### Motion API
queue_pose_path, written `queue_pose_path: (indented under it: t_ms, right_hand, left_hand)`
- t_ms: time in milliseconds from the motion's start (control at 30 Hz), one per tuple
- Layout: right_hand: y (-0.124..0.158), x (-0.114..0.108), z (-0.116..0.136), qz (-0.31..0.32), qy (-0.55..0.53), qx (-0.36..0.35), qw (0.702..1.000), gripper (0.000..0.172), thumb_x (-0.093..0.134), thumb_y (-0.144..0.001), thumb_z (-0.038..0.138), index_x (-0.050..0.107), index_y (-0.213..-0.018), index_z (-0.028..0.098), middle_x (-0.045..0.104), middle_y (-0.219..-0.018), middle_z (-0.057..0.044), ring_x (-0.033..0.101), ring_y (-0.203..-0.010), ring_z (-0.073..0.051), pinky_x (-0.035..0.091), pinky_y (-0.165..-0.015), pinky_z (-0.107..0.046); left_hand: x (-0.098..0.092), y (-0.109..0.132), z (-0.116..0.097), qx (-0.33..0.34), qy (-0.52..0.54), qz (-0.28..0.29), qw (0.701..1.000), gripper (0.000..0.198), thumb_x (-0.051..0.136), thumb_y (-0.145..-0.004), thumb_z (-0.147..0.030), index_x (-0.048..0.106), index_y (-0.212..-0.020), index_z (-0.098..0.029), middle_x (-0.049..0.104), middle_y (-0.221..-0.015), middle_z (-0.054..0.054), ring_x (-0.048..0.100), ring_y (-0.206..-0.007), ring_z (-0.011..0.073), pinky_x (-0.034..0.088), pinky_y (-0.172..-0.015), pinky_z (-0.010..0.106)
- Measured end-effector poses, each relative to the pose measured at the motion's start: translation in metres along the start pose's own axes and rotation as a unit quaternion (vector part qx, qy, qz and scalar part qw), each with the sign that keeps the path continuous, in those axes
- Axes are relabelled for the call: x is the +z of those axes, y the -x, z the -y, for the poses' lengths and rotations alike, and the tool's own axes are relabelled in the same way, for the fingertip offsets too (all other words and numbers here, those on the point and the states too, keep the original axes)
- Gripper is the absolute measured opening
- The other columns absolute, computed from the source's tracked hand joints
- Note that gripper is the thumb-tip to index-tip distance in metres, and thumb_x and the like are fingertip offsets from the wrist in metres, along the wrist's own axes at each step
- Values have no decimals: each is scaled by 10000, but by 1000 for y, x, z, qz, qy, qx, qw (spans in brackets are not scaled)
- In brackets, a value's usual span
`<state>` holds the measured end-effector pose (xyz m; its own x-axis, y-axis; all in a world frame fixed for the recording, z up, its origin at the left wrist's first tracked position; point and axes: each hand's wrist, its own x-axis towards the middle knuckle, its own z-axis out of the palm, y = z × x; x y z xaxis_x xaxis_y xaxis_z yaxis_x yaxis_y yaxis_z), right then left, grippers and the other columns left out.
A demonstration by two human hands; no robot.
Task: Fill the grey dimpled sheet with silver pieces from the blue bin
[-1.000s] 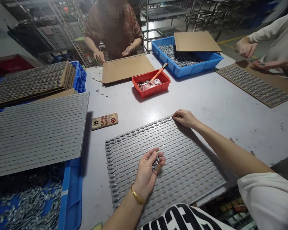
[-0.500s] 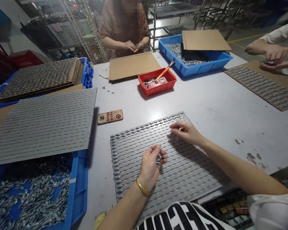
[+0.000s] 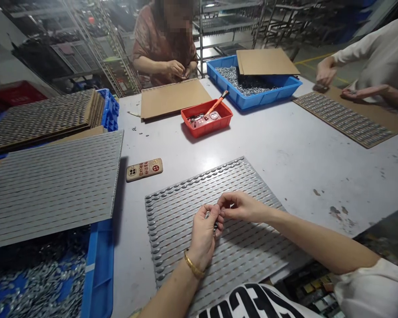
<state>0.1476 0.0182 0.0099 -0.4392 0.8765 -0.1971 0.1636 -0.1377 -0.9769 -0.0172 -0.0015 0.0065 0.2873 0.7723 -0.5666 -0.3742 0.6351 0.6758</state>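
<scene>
A grey slotted board (image 3: 252, 247) lies in front of me, with small oval metal pieces (image 3: 185, 182) set along its far edge and left edge. Above its middle, my left hand (image 3: 205, 227) is closed around several of these small metal pieces, partly hidden by the fingers. My right hand (image 3: 240, 206) meets the left thumb and fingertips in a pinch; what sits between its fingertips, if anything, is too small to make out. A gold bracelet (image 3: 194, 265) circles my left wrist.
Left of the board are a phone (image 3: 144, 170), a blue bin (image 3: 101, 269) of metal pieces under another grey board (image 3: 59, 185), and stacked filled boards (image 3: 43, 117). Beyond stand a red tray (image 3: 207, 126) and a blue bin (image 3: 252, 104). Two co-workers handle pieces at brown boards (image 3: 174, 99).
My right hand has come from the board's far right part back to the left hand's fingertips. The view has shifted slightly. The co-worker at right has spread their hands apart.
</scene>
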Motion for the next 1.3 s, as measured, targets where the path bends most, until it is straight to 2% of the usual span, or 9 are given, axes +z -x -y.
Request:
queue_pose_path:
  t_ms: [100, 167, 233, 300, 400, 467, 733, 1100, 1300]
  right_hand:
    - [3, -10, 1, 1, 17, -10, 1000, 195, 637, -800, 272, 710, -980, 274, 609, -728, 21, 547, -679, -145, 438, -606, -267]
    - [6, -25, -1, -30, 28, -18, 999, 210, 629, -817, 291, 715, -1005, 260, 603, -792, 5, 548, -723, -142, 443, -636, -268]
    - [8, -46, -8, -88, 24, -22, 996, 208, 623, -831, 331, 703, -997, 234, 610, -825, -8, 552, -721, -135, 448, -625, -266]
    - [7, -73, -18, -183, -4, -17, 983, 233, 672, -786, 377, 675, -939, 202, 610, -744, -2, 552, -650, -130, 442, -556, -254]
    - [-1, -111, -37, -326, 15, -3, 945, 266, 733, -688, 370, 659, -829, 157, 633, -705, -19, 552, -605, -127, 430, -522, -247]
    - [-9, -129, -48, -358, 31, 1, 933, 235, 718, -674, 333, 654, -805, 149, 617, -684, -9, 505, -550, -103, 396, -490, -236]
    - [-41, -147, -70, -372, 115, 6, 921, 185, 663, -653, 274, 683, -789, 150, 646, -714, -10, 560, -674, -133, 440, -650, -265]
    - [-39, -157, -70, -332, 173, 34, 927, 261, 626, -694, 356, 694, -802, 128, 668, -700, -30, 556, -617, -125, 442, -601, -246]
    - [-40, -156, -73, -353, 250, 26, 901, 227, 620, -714, 354, 698, -797, 158, 680, -728, -27, 581, -677, -148, 433, -651, -260]
  left_hand:
    - [-3, 0, -14, -21, 29, 0, 999, 316, 717, -766, -416, 568, -847, -150, 585, -652, -1, 515, -487, 66, 309, -373, 133]
    - [-7, 0, -26, -27, 79, -35, 996, 222, 658, -827, -341, 597, -905, -142, 637, -739, 41, 598, -573, 101, 412, -417, 148]
    - [-12, 2, -34, -11, 132, -73, 988, 131, 598, -866, -247, 614, -941, -140, 677, -876, 86, 674, -738, 150, 544, -576, 209]
    - [-16, 4, -35, -25, 156, -93, 983, 113, 566, -875, -196, 626, -942, -127, 681, -908, 108, 687, -803, 176, 585, -697, 274]
    - [-18, 8, -28, -58, 145, -90, 984, 148, 573, -861, -160, 641, -982, -109, 670, -857, 102, 673, -734, 155, 590, -703, 276]
    - [-18, 10, -22, -49, 133, -79, 987, 186, 573, -857, -151, 639, -1027, -112, 666, -855, 96, 668, -722, 150, 590, -693, 271]
    - [-22, 9, -10, -50, 98, -53, 993, 143, 634, -820, -134, 613, -961, -131, 680, -933, 108, 675, -791, 162, 587, -750, 285]
    - [-21, 8, -10, -62, 89, -57, 992, 166, 634, -837, -147, 632, -1001, -123, 665, -898, 87, 644, -723, 118, 578, -689, 239]
    - [-22, 9, -6, -58, 80, -52, 994, 110, 675, -808, -157, 602, -887, -135, 679, -911, 93, 657, -737, 129, 584, -695, 247]
